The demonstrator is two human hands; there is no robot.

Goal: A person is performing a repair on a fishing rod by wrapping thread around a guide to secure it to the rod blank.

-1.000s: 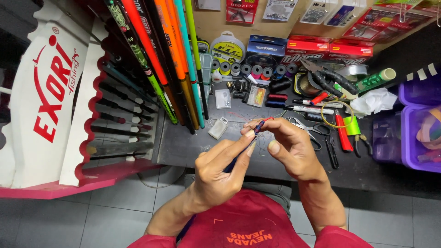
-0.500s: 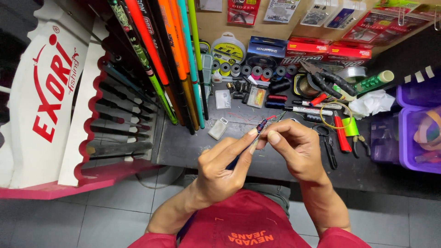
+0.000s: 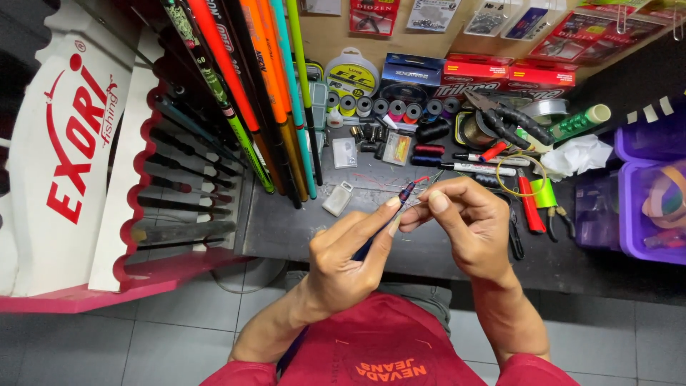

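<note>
My left hand (image 3: 350, 254) grips a thin dark blue rod (image 3: 406, 193) with a red-wrapped tip, thumb and forefinger pinched just below the tip. My right hand (image 3: 468, 225) meets it from the right, its fingertips pinched on the rod's tip and on a fine thread there. Both hands hover above the dark workbench (image 3: 286, 229), over my red-shirted lap. The rod's lower part is hidden behind my left palm.
A rack of coloured fishing rods (image 3: 250, 93) leans at the left beside a white and red stand (image 3: 71, 164). Thread spools (image 3: 386, 107), boxes, markers, pliers (image 3: 511, 125), a small clear box (image 3: 337, 198) and purple bins (image 3: 650, 193) crowd the bench.
Both hands have shifted slightly right and up; the right fingers have closed tighter on the rod tip.
</note>
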